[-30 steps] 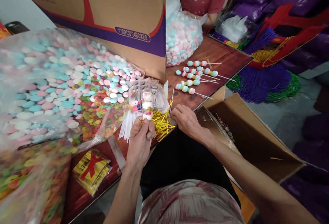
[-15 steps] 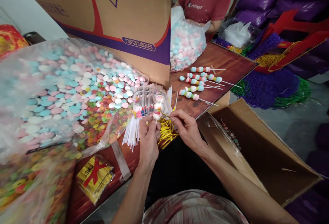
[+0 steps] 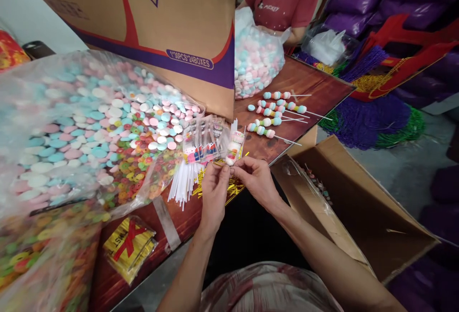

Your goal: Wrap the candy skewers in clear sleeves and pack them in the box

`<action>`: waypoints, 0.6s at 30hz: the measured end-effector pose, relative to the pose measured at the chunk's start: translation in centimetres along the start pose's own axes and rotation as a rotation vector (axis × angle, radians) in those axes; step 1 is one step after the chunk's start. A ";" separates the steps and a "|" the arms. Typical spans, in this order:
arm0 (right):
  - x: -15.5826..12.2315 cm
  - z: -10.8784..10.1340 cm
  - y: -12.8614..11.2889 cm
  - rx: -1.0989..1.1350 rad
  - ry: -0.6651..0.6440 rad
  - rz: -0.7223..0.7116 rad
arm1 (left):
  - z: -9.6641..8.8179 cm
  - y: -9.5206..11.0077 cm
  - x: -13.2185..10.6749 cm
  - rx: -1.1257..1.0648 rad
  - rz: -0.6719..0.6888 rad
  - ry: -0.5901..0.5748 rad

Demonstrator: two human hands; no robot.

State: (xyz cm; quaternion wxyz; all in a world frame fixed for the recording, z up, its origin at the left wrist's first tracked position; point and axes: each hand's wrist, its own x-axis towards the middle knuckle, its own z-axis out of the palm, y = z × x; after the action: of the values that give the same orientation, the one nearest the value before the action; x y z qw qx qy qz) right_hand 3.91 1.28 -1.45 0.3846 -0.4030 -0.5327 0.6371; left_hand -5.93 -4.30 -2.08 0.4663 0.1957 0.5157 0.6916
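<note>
A candy skewer (image 3: 234,147) in a clear printed bag stands up from between my two hands, its rounded sweets showing through the plastic. My left hand (image 3: 214,192) is closed at the bag's lower end. Beside its thumb, one end of a gold twist tie (image 3: 217,163) sticks out. My right hand (image 3: 258,178) pinches at the same spot, against the left fingertips; the tie's other end is hidden in its fingers. Just beyond my hands lie printed clear bags (image 3: 201,142), white sticks (image 3: 182,183) and loose gold twist ties (image 3: 234,188).
Several candy skewers (image 3: 270,122) lie on the table (image 3: 301,82) to the right. Open bags of pastel candies (image 3: 82,125) and gummy rings (image 3: 46,250) fill the left. A tall carton (image 3: 172,25) stands behind; an open carton (image 3: 362,202) sits lower right. A person (image 3: 283,4) sits opposite.
My right hand has moved left, bringing the gold twist tie in against the bag's lower end. My left hand has shifted slightly right and down, and the bagged skewer stands more upright.
</note>
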 end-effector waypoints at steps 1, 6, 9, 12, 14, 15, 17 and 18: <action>-0.2 -0.1 -0.1 -0.005 -0.015 0.006 | 0.0 0.1 0.2 0.000 0.014 -0.011; -0.5 -0.5 0.6 0.029 -0.007 0.017 | 0.3 0.0 0.6 -0.039 -0.006 -0.026; -0.3 -0.5 1.3 0.033 -0.005 0.004 | 0.6 0.0 0.6 -0.061 -0.028 -0.038; -0.3 -0.6 1.4 0.038 -0.048 -0.033 | 1.0 0.4 0.6 -0.144 -0.112 -0.062; -0.4 -0.9 0.9 0.041 -0.093 -0.069 | 1.0 1.0 0.5 -0.235 -0.252 -0.078; -0.5 -1.2 0.5 0.039 -0.125 -0.091 | 0.9 1.5 0.4 -0.285 -0.343 -0.083; -0.6 -1.8 -0.4 0.018 -0.218 -0.137 | 0.7 2.3 0.2 -0.374 -0.522 -0.094; -0.7 -2.1 -0.7 -0.009 -0.270 -0.160 | 0.5 2.6 0.1 -0.399 -0.592 -0.104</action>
State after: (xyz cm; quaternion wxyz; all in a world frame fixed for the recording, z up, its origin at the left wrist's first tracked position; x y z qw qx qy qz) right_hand 6.16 1.51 -0.91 0.3574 -0.2716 -0.6128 0.6504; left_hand -6.75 -4.05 0.45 0.7010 -0.0220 0.3804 0.6028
